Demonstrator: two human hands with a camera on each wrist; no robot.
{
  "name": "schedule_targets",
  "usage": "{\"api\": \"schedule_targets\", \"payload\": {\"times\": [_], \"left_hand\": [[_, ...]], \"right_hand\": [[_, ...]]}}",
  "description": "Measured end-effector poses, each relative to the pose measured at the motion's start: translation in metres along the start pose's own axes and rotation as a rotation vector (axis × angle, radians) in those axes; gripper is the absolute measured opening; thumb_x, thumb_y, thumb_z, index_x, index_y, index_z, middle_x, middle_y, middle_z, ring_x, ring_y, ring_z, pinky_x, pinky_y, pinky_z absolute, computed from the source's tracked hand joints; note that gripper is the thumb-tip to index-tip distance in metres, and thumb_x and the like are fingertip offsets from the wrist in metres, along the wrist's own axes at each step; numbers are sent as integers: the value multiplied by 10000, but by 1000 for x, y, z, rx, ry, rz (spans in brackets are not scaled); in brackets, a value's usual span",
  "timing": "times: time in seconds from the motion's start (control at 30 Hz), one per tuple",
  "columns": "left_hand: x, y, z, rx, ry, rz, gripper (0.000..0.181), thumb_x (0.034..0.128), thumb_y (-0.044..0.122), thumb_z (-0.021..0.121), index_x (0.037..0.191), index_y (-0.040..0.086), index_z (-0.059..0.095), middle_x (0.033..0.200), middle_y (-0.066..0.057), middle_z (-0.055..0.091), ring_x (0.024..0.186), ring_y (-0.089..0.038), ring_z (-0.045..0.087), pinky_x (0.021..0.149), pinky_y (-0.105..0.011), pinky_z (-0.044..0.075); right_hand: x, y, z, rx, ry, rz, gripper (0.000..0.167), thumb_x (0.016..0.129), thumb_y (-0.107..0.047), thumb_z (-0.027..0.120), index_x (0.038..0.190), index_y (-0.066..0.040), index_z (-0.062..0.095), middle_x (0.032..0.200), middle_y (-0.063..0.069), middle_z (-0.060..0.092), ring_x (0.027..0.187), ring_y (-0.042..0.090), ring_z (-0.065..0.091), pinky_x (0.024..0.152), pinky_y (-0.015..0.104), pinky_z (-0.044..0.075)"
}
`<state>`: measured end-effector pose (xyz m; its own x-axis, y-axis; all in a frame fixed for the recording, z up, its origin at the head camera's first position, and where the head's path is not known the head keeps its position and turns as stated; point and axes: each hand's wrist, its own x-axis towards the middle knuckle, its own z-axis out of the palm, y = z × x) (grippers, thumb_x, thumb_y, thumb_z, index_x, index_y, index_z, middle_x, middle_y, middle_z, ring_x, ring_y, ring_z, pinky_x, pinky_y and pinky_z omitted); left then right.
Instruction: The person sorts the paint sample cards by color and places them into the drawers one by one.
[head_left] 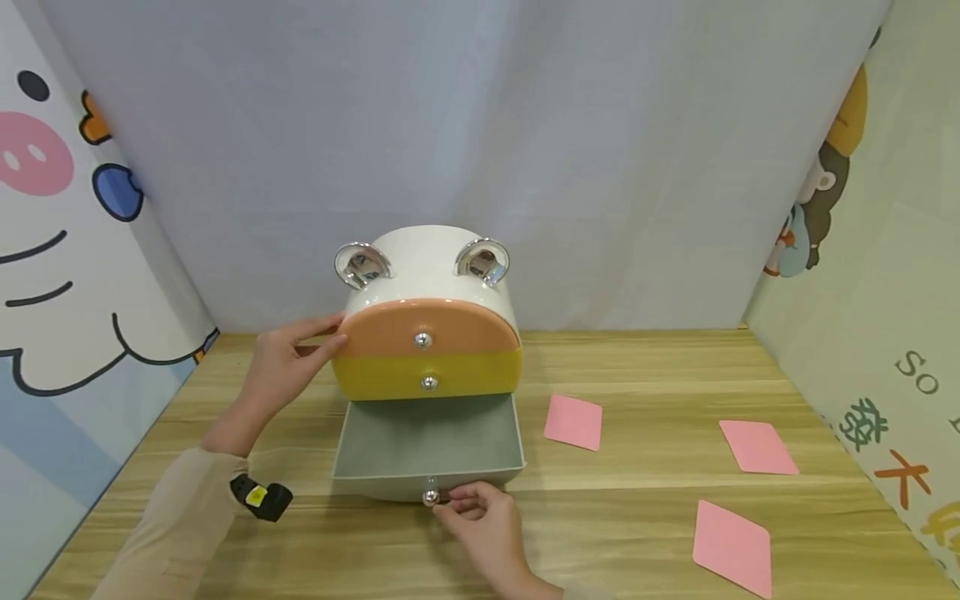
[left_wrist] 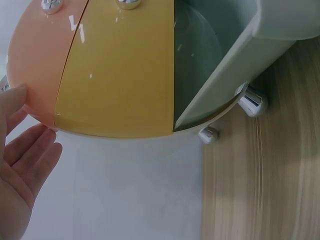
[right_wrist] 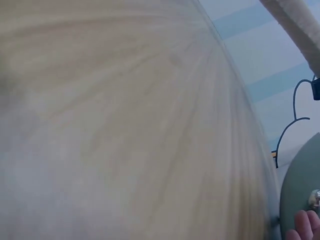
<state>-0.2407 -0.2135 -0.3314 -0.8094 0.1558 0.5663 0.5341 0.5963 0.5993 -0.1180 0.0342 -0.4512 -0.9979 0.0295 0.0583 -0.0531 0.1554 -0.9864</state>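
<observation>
A small rounded drawer cabinet [head_left: 431, 265] with a white top and two silver ear shapes stands on the table. Its orange drawer [head_left: 382, 327] and yellow drawer [head_left: 382, 377] are closed. The grey-green bottom drawer [head_left: 427, 437] is pulled out, and nothing shows inside. My left hand [head_left: 285, 367] rests on the cabinet's left side; in the left wrist view its thumb touches the orange edge, its fingers extended along the side. My right hand [head_left: 487, 529] is at the bottom drawer's silver knob [head_left: 431, 497], thumb and bent fingers beside it. The right wrist view shows that knob [right_wrist: 314, 199] uncovered above the fingertips.
Three pink square cards lie right of the cabinet: one close by [head_left: 573, 422], one farther right [head_left: 759, 447], one nearer the front [head_left: 732, 547]. A grey curtain [head_left: 600, 167] hangs behind the wooden table [head_left: 630, 367], with printed panels at both sides.
</observation>
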Motion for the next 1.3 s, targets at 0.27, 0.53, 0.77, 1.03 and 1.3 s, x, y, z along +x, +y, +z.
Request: {"api": "schedule_targets", "payload": {"times": [0.27,0.53,0.77,1.03,1.3], "left_hand": [[-1,0,-1,5,-10,-5,329,847,167,651,1139,16,635,1057,-158,650,943,-283,612,662,-32,471],[-1,0,-1,9,-12,-7,329,847,169,650,1135,10,635,1053,-162,650,941,-285,615,662,-35,473],[-1,0,-2,18,-14,-8,330,848,172,650,1135,10,635,1051,-161,651,934,-283,620,662,-32,470],[0,-1,-1,27,-20,-14,331,843,171,657,1134,15,638,1053,-153,653,937,-272,625,659,-44,478],[0,-1,-1,19,-22,-19,334,840,165,658,1141,22,634,1065,-150,648,950,-260,623,666,-62,488]], "right_hand": [[6,-17,-47,-81,-184,6,283,739,-191,746,908,14,649,786,44,650,654,90,584,581,189,513],[23,-30,-100,-161,-298,-116,239,770,-157,720,894,37,652,752,52,637,609,69,576,559,208,520],[78,-18,-158,-365,-300,-277,279,789,-151,710,1001,11,628,875,75,624,784,139,570,651,252,524],[118,11,-202,-637,-317,-212,689,720,-242,767,1241,92,466,1141,247,524,1040,384,491,838,505,465],[130,33,-201,-803,-321,-190,838,643,-355,801,1252,106,457,1160,210,510,1047,329,496,901,475,437]]}}
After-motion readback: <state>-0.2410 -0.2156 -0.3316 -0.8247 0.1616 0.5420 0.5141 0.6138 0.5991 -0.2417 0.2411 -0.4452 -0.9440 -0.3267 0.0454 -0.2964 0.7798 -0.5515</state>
